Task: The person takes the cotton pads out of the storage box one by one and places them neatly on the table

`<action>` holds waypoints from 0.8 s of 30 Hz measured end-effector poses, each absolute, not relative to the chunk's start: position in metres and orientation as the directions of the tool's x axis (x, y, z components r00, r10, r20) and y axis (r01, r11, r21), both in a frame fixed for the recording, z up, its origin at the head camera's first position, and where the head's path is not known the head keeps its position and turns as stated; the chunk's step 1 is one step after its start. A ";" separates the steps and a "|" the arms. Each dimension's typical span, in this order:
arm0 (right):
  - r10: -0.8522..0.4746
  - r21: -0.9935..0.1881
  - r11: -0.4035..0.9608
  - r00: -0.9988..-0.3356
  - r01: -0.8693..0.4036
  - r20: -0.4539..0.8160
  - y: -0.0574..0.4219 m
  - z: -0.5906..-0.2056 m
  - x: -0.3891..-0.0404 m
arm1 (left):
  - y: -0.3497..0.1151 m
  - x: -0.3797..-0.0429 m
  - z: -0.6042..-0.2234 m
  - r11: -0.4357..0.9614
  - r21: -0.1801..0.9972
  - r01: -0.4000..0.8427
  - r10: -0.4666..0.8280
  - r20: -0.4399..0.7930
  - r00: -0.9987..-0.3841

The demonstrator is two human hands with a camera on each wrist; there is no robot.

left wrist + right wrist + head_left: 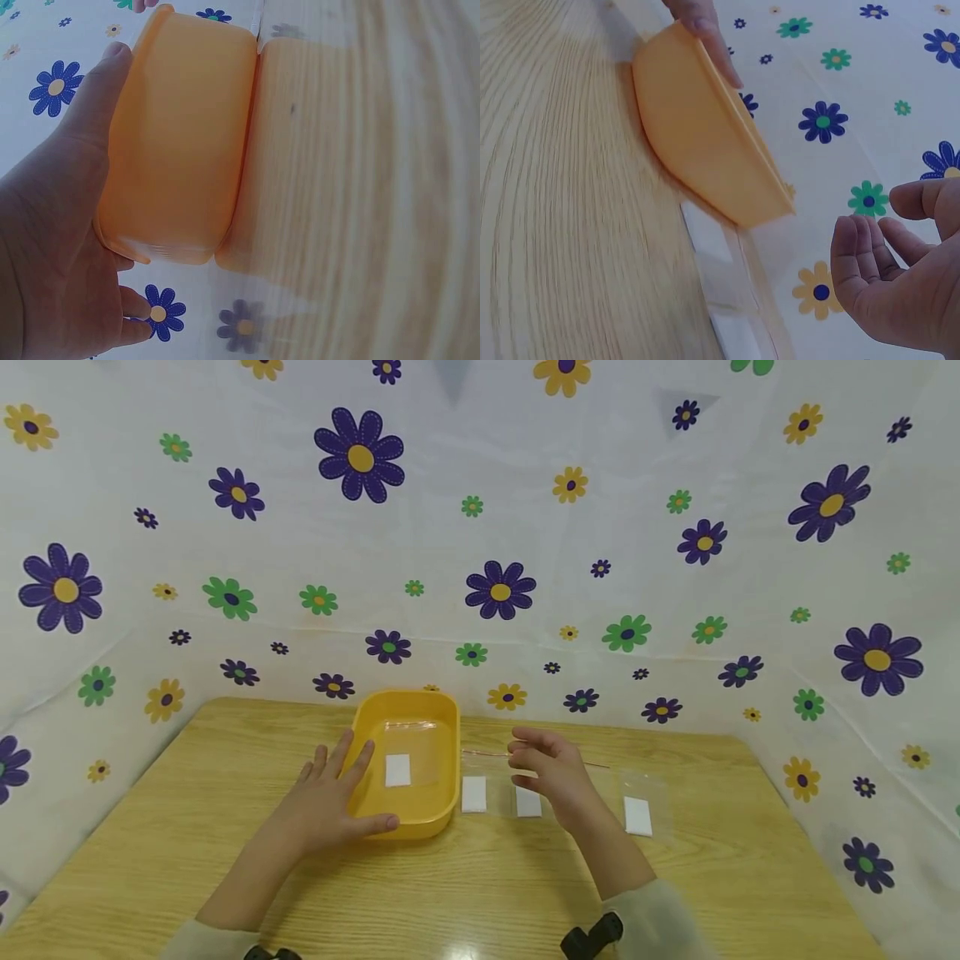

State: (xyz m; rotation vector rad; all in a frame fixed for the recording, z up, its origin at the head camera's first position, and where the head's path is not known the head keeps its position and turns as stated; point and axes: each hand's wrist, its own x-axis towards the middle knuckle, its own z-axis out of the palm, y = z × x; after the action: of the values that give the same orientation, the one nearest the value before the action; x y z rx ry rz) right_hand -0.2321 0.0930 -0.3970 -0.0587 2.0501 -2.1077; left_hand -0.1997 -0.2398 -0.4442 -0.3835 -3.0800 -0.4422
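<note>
My left hand (322, 806) rests on the near left rim of a yellow plastic basin (423, 831), fingers spread along its left side and thumb on the front edge. Inside the basin lies a clear plastic bag (425, 752) with a white rectangle (397, 770) in it. My right hand (555, 772), fingers loosely bent and holding nothing, is over the row of similar clear bags to the right of the basin. Below it, a white rectangle (528, 804) is partly covered by the hand in the head view. The right wrist view shows air between the fingertips (845, 229) and the bags.
Another bag's white rectangle (474, 795) lies just right of the basin. Farther right is one more clear bag (637, 815). The wooden table (465, 893) backs onto a white cloth (442, 543) printed with flowers, which also hangs at both sides.
</note>
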 end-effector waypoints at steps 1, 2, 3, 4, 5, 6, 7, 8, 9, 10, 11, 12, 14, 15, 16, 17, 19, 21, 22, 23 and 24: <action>-0.174 -0.993 -0.026 -0.978 0.117 -0.111 0.090 -0.397 -0.232 | -0.240 -0.200 -0.445 0.931 0.273 0.242 0.240 0.042 -0.970; -0.178 -0.992 -0.037 -0.978 0.121 -0.113 0.087 -0.397 -0.233 | -0.240 -0.200 -0.445 0.932 0.272 0.242 0.239 0.042 -0.970; -0.183 -0.992 -0.045 -0.977 0.120 -0.110 0.084 -0.397 -0.233 | -0.240 -0.200 -0.445 0.932 0.272 0.240 0.239 0.040 -0.970; -0.187 -0.991 -0.054 -0.976 0.121 -0.109 0.081 -0.396 -0.233 | -0.240 -0.200 -0.445 0.932 0.271 0.240 0.238 0.039 -0.970; -0.192 -0.991 -0.061 -0.976 0.121 -0.107 0.078 -0.396 -0.233 | -0.240 -0.200 -0.445 0.932 0.273 0.240 0.238 0.038 -0.970; -0.195 -0.990 -0.066 -0.975 0.123 -0.108 0.075 -0.396 -0.234 | -0.240 -0.200 -0.444 0.932 0.272 0.240 0.239 0.037 -0.970; -0.203 -0.990 -0.071 -0.973 0.123 -0.106 0.072 -0.396 -0.234 | -0.240 -0.199 -0.444 0.932 0.273 0.238 0.238 0.034 -0.971; -0.211 -0.989 -0.075 -0.972 0.125 -0.107 0.068 -0.395 -0.234 | -0.240 -0.199 -0.444 0.932 0.275 0.237 0.238 0.033 -0.971; -0.220 -0.990 -0.075 -0.970 0.123 -0.104 0.065 -0.395 -0.234 | -0.240 -0.199 -0.443 0.932 0.276 0.237 0.237 0.033 -0.971; -0.227 -0.989 -0.077 -0.968 0.129 -0.109 0.061 -0.395 -0.234 | -0.240 -0.199 -0.443 0.931 0.277 0.236 0.237 0.032 -0.971; -0.235 -0.988 -0.077 -0.965 0.134 -0.113 0.058 -0.394 -0.234 | -0.240 -0.199 -0.443 0.931 0.278 0.236 0.237 0.031 -0.971; -0.242 -0.987 -0.077 -0.963 0.141 -0.119 0.055 -0.394 -0.234 | -0.240 -0.199 -0.443 0.931 0.279 0.235 0.236 0.031 -0.971; -0.254 -0.985 -0.077 -0.958 0.154 -0.130 0.049 -0.393 -0.233 | -0.240 -0.199 -0.442 0.931 0.282 0.233 0.235 0.029 -0.972; -0.261 -0.985 -0.076 -0.956 0.157 -0.132 0.046 -0.393 -0.233 | -0.240 -0.199 -0.442 0.931 0.283 0.232 0.234 0.028 -0.972; -0.265 -0.984 -0.078 -0.955 0.162 -0.136 0.043 -0.393 -0.233 | -0.240 -0.199 -0.442 0.931 0.284 0.231 0.233 0.028 -0.972; -0.267 -0.984 -0.078 -0.954 0.162 -0.136 0.041 -0.393 -0.234 | -0.240 -0.199 -0.442 0.930 0.285 0.231 0.233 0.028 -0.972; -0.274 -0.983 -0.084 -0.952 0.163 -0.134 0.037 -0.394 -0.234 | -0.239 -0.200 -0.442 0.930 0.288 0.228 0.230 0.027 -0.973; -0.282 -0.981 -0.098 -0.950 0.167 -0.134 0.032 -0.394 -0.234 | -0.239 -0.200 -0.443 0.931 0.287 0.227 0.228 0.030 -0.973; -0.284 -0.980 -0.107 -0.949 0.170 -0.134 0.030 -0.394 -0.234 | -0.239 -0.200 -0.443 0.930 0.287 0.228 0.228 0.032 -0.973; -0.287 -0.978 -0.115 -0.949 0.172 -0.133 0.028 -0.394 -0.234 | -0.239 -0.200 -0.443 0.930 0.288 0.228 0.228 0.034 -0.973; -0.291 -0.976 -0.126 -0.947 0.178 -0.135 0.026 -0.393 -0.234 | -0.239 -0.199 -0.443 0.929 0.289 0.229 0.228 0.035 -0.973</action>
State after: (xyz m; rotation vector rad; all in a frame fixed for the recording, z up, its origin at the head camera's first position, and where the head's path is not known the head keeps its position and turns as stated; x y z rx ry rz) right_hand -0.2335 0.0259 -0.3934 -0.1253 1.8392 -2.1438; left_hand -0.1994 -0.2386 -0.4429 -0.3655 -3.0847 -0.4627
